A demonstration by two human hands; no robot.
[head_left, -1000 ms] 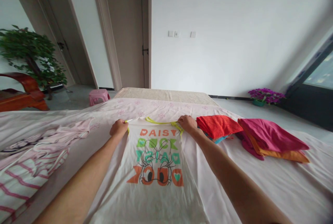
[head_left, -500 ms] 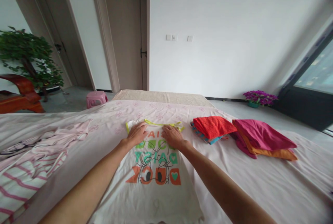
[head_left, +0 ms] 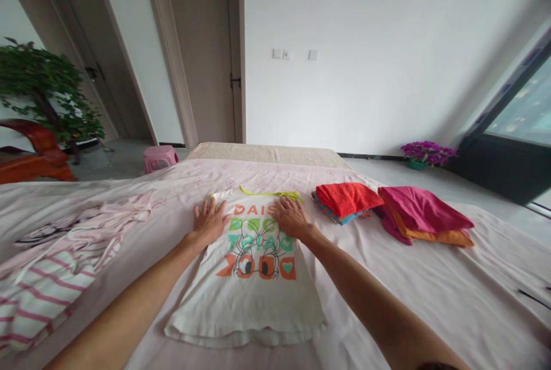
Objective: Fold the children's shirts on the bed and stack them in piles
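A white sleeveless top (head_left: pixel 253 301) with yellow trim and colourful lettering over a cartoon face lies flat before me on the pink bedsheet (head_left: pixel 370 295). Its hem faces me and its neckline points away. My left hand (head_left: pixel 210 221) rests palm down with fingers spread on the top's left edge near the shoulder. On the upper right part of the top, my right hand (head_left: pixel 290 218) lies flat, fingers stretched towards the yellow trim. Neither hand grips the cloth. Part of the lettering is covered by my right hand.
To the right sit a folded red cloth (head_left: pixel 348 199) over a blue one and a folded magenta garment (head_left: pixel 426 209) over an orange one. Loose striped clothes (head_left: pixel 55 284) lie at the left. Beyond are a pink stool (head_left: pixel 160 158), a plant (head_left: pixel 43 89) and purple flowers (head_left: pixel 430 153).
My left hand has slid outward to the top's left edge and its fingers have spread. The right hand stays near the shoulder. The whole hem now shows as the view has shifted.
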